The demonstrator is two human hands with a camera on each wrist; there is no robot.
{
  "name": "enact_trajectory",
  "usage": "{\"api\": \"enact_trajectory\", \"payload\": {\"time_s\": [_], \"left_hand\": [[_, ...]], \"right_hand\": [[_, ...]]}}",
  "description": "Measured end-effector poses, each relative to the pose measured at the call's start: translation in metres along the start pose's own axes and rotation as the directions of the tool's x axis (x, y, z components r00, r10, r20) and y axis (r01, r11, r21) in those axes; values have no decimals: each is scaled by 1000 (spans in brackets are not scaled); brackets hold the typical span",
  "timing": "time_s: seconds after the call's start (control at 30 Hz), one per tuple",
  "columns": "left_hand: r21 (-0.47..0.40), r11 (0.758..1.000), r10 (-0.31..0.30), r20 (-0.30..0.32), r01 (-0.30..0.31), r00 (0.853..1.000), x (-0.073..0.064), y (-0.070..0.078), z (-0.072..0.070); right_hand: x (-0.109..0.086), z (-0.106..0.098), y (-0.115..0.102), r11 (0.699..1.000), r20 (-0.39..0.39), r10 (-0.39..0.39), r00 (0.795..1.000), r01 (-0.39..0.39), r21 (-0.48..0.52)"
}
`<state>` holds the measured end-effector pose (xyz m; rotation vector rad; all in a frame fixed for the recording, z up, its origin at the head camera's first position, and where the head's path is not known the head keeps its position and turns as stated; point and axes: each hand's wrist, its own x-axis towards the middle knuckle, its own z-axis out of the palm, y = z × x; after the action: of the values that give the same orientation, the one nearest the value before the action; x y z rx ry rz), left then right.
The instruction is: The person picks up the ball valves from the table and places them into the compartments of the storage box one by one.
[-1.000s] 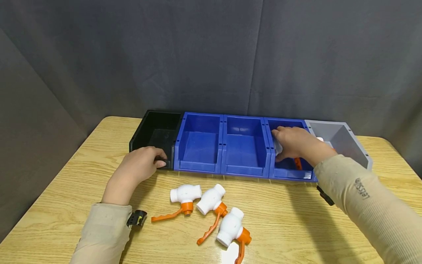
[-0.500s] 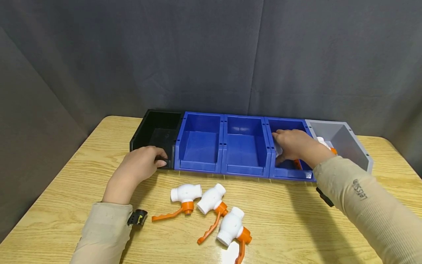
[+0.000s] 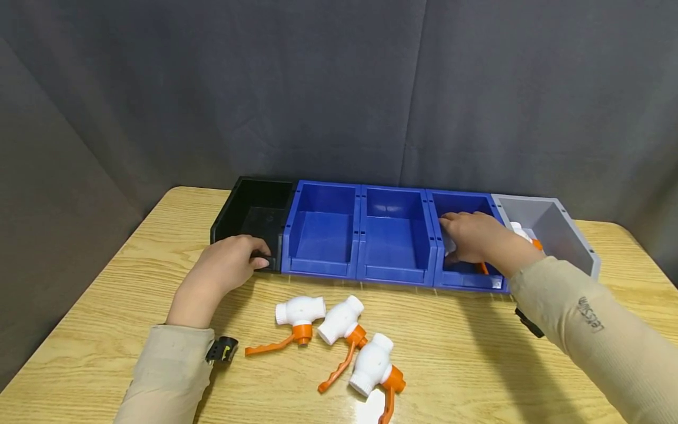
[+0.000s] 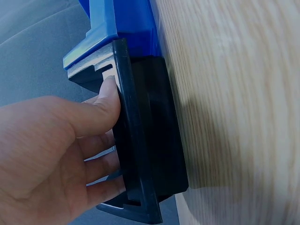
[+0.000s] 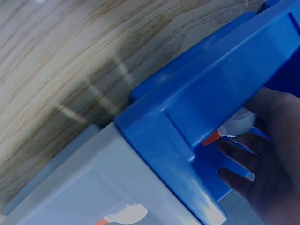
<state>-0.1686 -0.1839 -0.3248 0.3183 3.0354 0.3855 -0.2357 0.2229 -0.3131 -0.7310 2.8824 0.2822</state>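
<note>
My left hand holds the front lip of the black bin, thumb on the lip and fingers over the inner side. My right hand reaches down into the rightmost blue bin. Its thumb and fingers are round a white ball valve with an orange handle, mostly hidden by the hand and the bin's front wall. On the table before the bins lie three more white ball valves with orange handles: a left one, a middle one and a right one.
Two other blue bins, a left one and a middle one, stand between the black bin and the rightmost blue one. At the right end, a grey bin contains a white and orange valve. A grey curtain hangs behind the wooden table.
My right hand has sunk slightly lower in the rightmost blue bin, and more of the valve in the grey bin shows. The left hand keeps its place on the black bin.
</note>
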Motion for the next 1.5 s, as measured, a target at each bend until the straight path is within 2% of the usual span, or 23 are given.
{"api": "enact_trajectory", "payload": {"time_s": [0.3,0.53,0.63,0.8,1.03,1.27,1.33,1.5], "left_hand": [[-2,1000,-3,5,3,1000,0,1,0],[-1,1000,-1,6,1,1000,0,1,1],[0,1000,2,6,-2,1000,1,1,2],[1,1000,0,9,0,1000,0,1,1],[1,1000,4,0,-4,1000,-1,0,0],[-2,1000,-4,-10,4,1000,-1,0,1],[-1,1000,-6,-11,6,1000,-1,0,1],[-4,1000,1,-3,-1,1000,0,-1,0]], "right_hand": [[-10,-4,-5,1000,-31,6,1000,-7,-28],[-25,-5,-3,998,-164,-57,985,55,-17],[-31,-3,-3,996,-232,-85,969,82,-23],[-38,1,-6,993,-346,-118,931,101,-69],[-46,1,-12,993,-424,-98,900,64,-95],[-56,-1,-19,994,-544,-99,833,56,-95],[-58,-2,-21,994,-559,-101,823,60,-91],[-65,-3,-28,994,-572,-104,814,70,-82]]}}
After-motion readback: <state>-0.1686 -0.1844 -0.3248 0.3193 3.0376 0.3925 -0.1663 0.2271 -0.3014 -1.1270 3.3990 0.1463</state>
